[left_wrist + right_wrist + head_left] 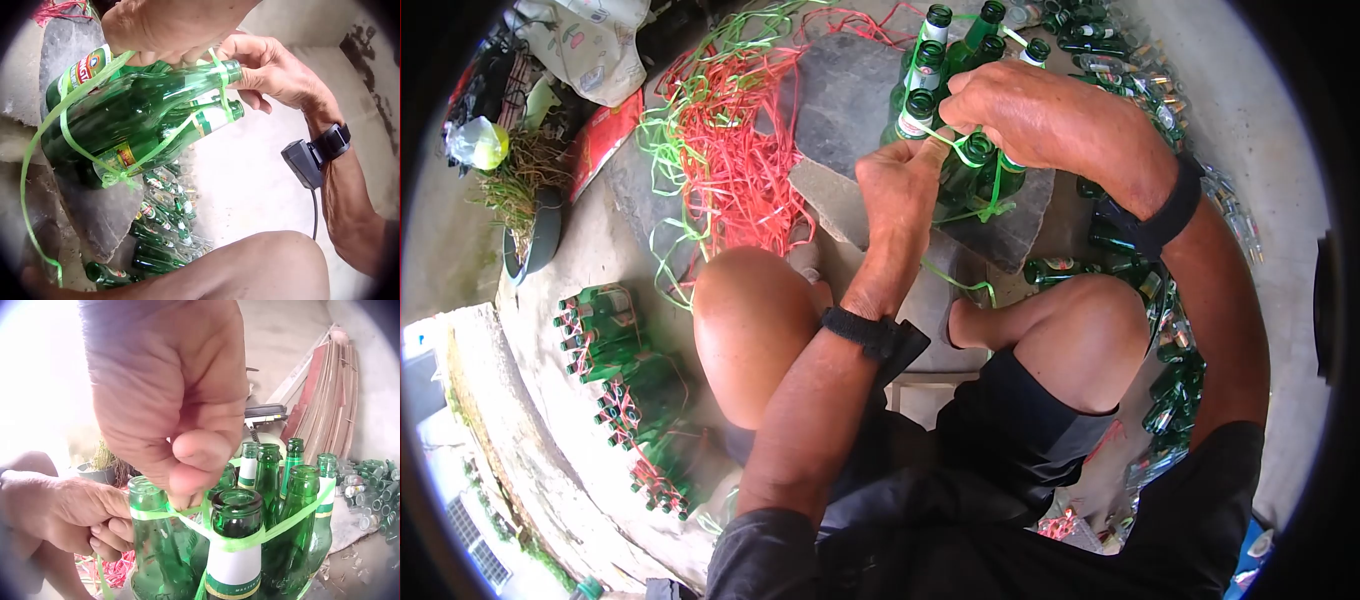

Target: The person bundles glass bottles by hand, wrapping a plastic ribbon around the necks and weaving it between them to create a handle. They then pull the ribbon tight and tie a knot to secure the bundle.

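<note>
- While I sit with both knees drawn up, a cluster of green glass bottles (955,120) stands upright on a grey stone slab (840,95) at the far side of the scene, just beyond my knees.
- My left hand (900,185) rests against the near side of the cluster, its fingers curled around a bottle neck at the level of the strap.
- My right hand (1000,100) comes in from the right over the bottle tops, its thumb and fingers pinching a thin green plastic strap (250,537).
- The strap runs around the bottle necks just below the rims and binds them tightly together; in the left wrist view it also loops down around the bottle bodies, and a loose tail hangs toward the ground.
- The right wrist view shows the strap pulled taut across a white neck label (234,569) on the nearest bottle.
- A loose heap of red and green straps (730,150) lies on the ground to the left of the slab.
- Bundles of tied bottles (625,385) lie on the ground at near left.
- Many loose green bottles (1170,360) are piled along the right side, near my right knee.
- Both wrists carry black bands.
</note>
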Action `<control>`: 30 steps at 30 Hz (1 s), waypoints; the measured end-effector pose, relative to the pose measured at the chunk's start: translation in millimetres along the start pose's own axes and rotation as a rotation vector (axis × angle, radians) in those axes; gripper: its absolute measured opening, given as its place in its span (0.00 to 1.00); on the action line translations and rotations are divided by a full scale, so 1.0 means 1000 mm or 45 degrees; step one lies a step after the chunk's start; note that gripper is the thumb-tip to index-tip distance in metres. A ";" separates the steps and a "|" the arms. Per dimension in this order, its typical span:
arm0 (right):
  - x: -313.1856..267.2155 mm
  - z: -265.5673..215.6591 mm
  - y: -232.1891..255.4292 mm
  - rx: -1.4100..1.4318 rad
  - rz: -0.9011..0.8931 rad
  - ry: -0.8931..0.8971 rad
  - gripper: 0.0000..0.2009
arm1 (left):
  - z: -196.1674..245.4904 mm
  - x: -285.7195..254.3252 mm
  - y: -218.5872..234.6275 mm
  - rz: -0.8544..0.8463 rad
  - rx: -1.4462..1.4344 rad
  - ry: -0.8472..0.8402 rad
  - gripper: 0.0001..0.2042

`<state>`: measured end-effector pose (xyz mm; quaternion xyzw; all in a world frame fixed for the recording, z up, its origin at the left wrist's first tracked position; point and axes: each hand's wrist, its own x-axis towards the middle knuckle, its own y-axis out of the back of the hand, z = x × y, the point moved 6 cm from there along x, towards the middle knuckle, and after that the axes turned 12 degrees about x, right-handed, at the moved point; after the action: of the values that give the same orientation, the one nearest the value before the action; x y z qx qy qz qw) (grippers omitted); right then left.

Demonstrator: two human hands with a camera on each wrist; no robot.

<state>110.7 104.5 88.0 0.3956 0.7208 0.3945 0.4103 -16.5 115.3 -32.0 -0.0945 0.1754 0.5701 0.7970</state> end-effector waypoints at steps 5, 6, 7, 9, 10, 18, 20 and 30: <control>-0.012 -0.010 0.011 -0.016 0.130 0.222 0.07 | 0.002 0.000 0.000 -0.021 0.002 -0.001 0.15; -0.013 -0.009 0.011 -0.020 0.129 0.223 0.07 | 0.002 -0.001 0.000 -0.036 0.000 -0.002 0.15; -0.016 -0.011 0.013 0.060 0.192 0.316 0.08 | 0.001 -0.001 -0.001 -0.051 0.000 -0.003 0.15; -0.019 -0.010 0.015 0.141 0.255 0.408 0.08 | 0.001 -0.003 -0.003 -0.042 -0.008 -0.022 0.15; -0.020 -0.006 0.014 0.238 0.259 0.383 0.08 | 0.003 -0.003 -0.004 -0.033 -0.013 -0.041 0.16; -0.022 0.011 0.009 0.352 0.238 0.301 0.06 | 0.003 -0.001 -0.007 -0.059 0.009 -0.094 0.16; -0.026 0.004 0.014 0.251 0.375 0.269 0.06 | 0.004 -0.001 -0.007 -0.065 0.010 -0.095 0.16; -0.043 0.009 0.011 -0.234 0.552 0.204 0.07 | 0.008 -0.004 -0.007 -0.129 -0.016 -0.116 0.14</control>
<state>136.3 72.3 106.9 0.4694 0.6104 0.5673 0.2920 -9.8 112.0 -23.4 -0.0822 0.1304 0.5337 0.8315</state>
